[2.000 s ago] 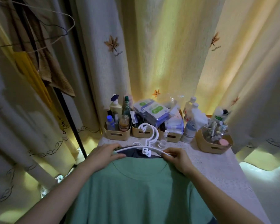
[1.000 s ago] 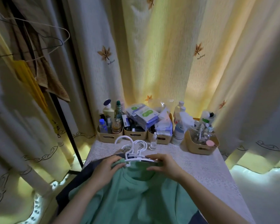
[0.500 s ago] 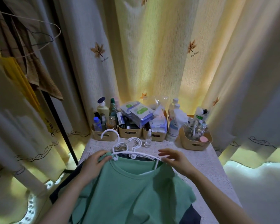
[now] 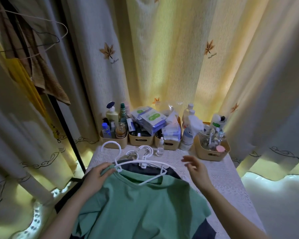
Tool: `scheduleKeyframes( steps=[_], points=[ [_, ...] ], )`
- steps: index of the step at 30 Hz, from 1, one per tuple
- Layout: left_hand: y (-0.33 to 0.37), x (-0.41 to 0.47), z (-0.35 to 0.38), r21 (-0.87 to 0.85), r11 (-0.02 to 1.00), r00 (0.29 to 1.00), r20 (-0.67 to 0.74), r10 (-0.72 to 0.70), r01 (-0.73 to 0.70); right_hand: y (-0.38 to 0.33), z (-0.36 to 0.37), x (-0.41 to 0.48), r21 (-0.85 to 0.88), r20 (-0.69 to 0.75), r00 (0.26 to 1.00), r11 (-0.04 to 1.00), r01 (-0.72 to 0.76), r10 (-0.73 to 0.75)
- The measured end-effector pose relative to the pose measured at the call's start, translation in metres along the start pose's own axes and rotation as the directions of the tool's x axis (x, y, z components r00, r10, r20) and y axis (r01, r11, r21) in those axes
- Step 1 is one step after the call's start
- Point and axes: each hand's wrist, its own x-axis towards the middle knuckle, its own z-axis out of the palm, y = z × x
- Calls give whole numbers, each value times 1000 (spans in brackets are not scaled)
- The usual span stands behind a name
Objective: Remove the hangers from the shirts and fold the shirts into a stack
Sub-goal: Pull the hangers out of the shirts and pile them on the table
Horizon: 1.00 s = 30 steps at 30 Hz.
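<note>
A green shirt (image 4: 138, 207) lies on top of a dark navy shirt (image 4: 145, 169) on the table. A white plastic hanger (image 4: 145, 163) sticks partly out of the green shirt's neck opening, its right arm free above the collar. Two more white hanger hooks (image 4: 146, 151) lie behind it. My left hand (image 4: 97, 176) grips the green shirt's left shoulder at the hanger's end. My right hand (image 4: 196, 169) hovers over the table to the right of the hanger, fingers spread, holding nothing.
The table wears a white lace cloth (image 4: 219, 176). Tan baskets (image 4: 140, 139) full of bottles and packets line its far edge, with a small clear bottle (image 4: 160, 149) in front. Curtains surround it. A black clothes rack (image 4: 66, 118) with garments stands at left.
The hanger's right arm has come out of the green shirt's neck opening. My right hand has let go and lifted off to the right. My left hand stays on the left shoulder.
</note>
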Motion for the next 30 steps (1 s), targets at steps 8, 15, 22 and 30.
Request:
scheduleKeyframes(
  steps=[8,15,22,30],
  points=[
    [26,5,34,30,996,989,127,78,-83,-50,53,-2,-208,457,858,909,361,-235],
    [35,14,55,57,994,984,159,84,-94,-28,17,18,-152,426,893,962,228,-145],
    [7,13,58,114,992,998,31,-52,48,62,-128,59,-302,-17,997,950,-81,80],
    [-2,2,72,98,991,995,-11,-94,95,131,-139,67,-203,-69,963,941,-271,262]
  ],
)
